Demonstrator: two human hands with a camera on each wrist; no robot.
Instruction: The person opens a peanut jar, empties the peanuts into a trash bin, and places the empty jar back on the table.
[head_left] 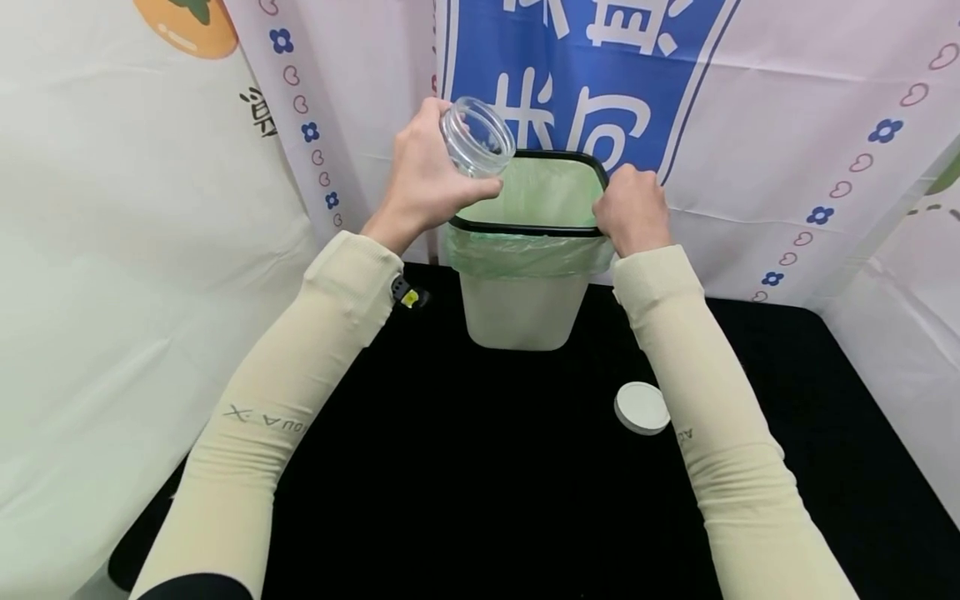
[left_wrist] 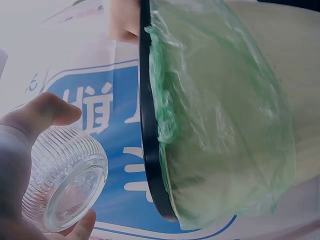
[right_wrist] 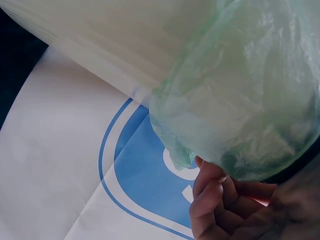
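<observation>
A clear ribbed jar (head_left: 477,138) is tilted in my left hand (head_left: 435,171), its open mouth facing the trash can and me. In the left wrist view the jar's base (left_wrist: 75,195) shows between thumb and fingers; no contents are visible in it. The trash can (head_left: 525,308) stands upright below and to the right of the jar, lined with a green plastic bag (head_left: 555,196) folded over under a black rim (head_left: 525,228). My right hand (head_left: 636,208) grips the rim's right side; its curled fingers (right_wrist: 207,200) show beside the bag in the right wrist view.
A white round lid (head_left: 642,407) lies on the black table (head_left: 480,467), beside my right forearm. Behind the trash can hangs a white curtain with a blue printed panel (head_left: 577,75). More white cloth (head_left: 112,250) closes off the left side.
</observation>
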